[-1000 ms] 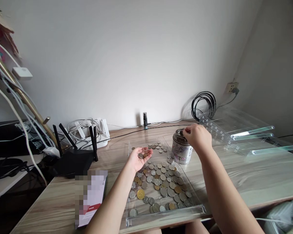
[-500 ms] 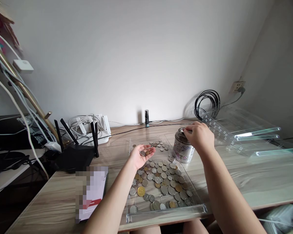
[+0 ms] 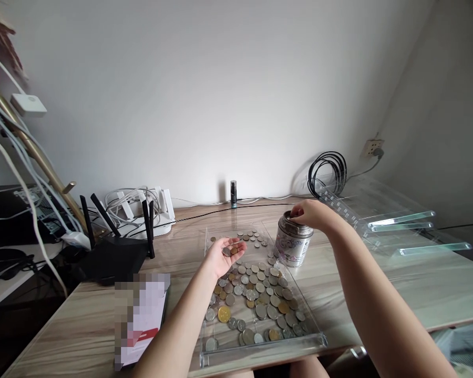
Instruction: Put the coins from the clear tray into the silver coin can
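Here's the wood-grain desk (image 3: 378, 299), pale and streaked, pushed up to a plain light wall (image 3: 205, 105), and the landmark on it is the patterned metal tin (image 3: 292, 249), standing upright. Just left of and nearer than the tin lies a clear tray (image 3: 262, 353), scattered with silver and gold-toned coins (image 3: 260, 312); whether tin and tray touch, I can't tell. Behind the tin and to its right, a black cable coil (image 3: 345, 170) leans at the wall, with clear plastic pieces (image 3: 402, 218) spreading out further right. Left of the tin and beyond it stands a small dark bottle (image 3: 234, 194); well left, a black router (image 3: 110, 257) with upright antennas, and nearer than that a phone (image 3: 150, 320), partly blurred out. Now the hands! The left hand (image 3: 223, 257), left of the tin and above the tray, is palm up, fingers loosely spread, a few coins resting in it. The right hand (image 3: 312, 213) is over the tin's top, fingers bunched narrowly at its opening; whether they pinch anything, I can't tell.
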Motion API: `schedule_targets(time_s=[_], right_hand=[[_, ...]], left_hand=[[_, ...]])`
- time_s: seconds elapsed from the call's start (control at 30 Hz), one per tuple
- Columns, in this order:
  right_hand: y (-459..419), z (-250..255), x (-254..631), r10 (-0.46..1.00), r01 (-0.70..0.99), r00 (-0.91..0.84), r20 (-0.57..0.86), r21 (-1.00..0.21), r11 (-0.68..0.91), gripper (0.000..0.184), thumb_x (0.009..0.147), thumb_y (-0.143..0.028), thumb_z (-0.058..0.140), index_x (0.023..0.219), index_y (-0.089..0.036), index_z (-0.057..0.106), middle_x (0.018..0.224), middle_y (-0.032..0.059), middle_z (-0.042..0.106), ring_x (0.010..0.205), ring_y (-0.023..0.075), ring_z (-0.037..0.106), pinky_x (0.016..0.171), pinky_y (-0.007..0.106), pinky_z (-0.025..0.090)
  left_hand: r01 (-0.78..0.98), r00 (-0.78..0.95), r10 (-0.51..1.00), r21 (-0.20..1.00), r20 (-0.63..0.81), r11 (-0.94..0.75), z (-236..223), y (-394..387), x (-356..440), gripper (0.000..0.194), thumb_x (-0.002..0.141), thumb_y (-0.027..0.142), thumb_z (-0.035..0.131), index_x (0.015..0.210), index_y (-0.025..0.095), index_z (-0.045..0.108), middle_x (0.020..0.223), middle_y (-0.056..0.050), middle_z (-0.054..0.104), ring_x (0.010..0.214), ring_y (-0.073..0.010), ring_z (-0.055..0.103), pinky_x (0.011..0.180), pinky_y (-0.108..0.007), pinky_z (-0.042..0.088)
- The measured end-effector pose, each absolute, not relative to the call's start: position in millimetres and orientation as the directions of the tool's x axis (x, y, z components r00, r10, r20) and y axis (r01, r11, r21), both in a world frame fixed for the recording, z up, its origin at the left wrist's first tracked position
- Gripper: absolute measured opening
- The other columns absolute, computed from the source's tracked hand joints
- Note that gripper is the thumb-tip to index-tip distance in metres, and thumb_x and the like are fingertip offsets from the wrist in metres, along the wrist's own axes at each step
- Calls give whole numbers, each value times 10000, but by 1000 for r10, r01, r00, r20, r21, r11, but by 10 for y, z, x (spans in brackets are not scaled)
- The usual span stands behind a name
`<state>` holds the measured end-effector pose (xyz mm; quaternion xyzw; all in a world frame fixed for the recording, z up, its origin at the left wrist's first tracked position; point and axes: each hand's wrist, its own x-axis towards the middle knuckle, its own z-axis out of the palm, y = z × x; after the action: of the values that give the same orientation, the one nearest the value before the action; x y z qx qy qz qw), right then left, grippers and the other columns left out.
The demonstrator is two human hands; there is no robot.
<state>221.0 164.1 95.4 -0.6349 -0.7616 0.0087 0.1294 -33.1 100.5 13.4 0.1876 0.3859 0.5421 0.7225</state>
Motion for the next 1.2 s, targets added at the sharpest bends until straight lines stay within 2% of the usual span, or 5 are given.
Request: schedule_targets(time_s=[0.23, 0.7, 0.8, 0.97, 1.2], right_hand=[[1699, 1087, 2095, 989, 981, -149, 0, -122, 148, 111, 577, -195, 581, 665, -151, 632, 674, 47, 630, 616, 143, 543, 513, 225, 363], [1505, 1083, 1952, 960, 995, -69, 270, -55, 87, 199, 644, -224, 528, 806, -201, 640, 836, 50, 633, 702, 160, 548, 533, 237, 368], [1358, 975, 1651, 899, 961, -156, 410, -147, 234, 236, 762, -267, 437, 881, -195, 628, 817, 55, 637, 670, 142, 551, 527, 230, 379], [1154, 506, 1061, 700, 667, -670, 247, -215, 714, 222, 756, -269, 488, 916, -261, 640, 860, 4, 631, 680, 108, 559, 555, 198, 385], [1180, 413, 1087, 723, 710, -625, 296, -171, 683, 254, 819, -228, 409, 790, -219, 661, 835, 17, 629, 656, 92, 556, 555, 190, 370]], left_hand=[[-638, 104, 933, 697, -344, 328, 126, 1001, -351, 183, 798, 139, 389, 833, 58, 549, 761, -162, 649, 718, -188, 643, 664, -279, 529], [-660, 145, 927, 665, -345, 350, 114, 999, -349, 215, 812, 154, 369, 826, 36, 548, 802, -192, 642, 754, -220, 642, 686, -308, 518], [-688, 181, 921, 625, -346, 370, 110, 1010, -362, 286, 843, 209, 324, 832, 32, 548, 830, -209, 634, 782, -234, 636, 680, -327, 514], [-711, 162, 900, 585, -404, 390, 87, 1058, -370, 347, 863, 312, 295, 783, 82, 542, 628, -117, 606, 574, -176, 611, 496, -264, 487], [-715, 208, 892, 560, -401, 419, 53, 1076, -357, 181, 815, 162, 369, 772, 84, 527, 596, -89, 577, 552, -154, 597, 558, -276, 511]])
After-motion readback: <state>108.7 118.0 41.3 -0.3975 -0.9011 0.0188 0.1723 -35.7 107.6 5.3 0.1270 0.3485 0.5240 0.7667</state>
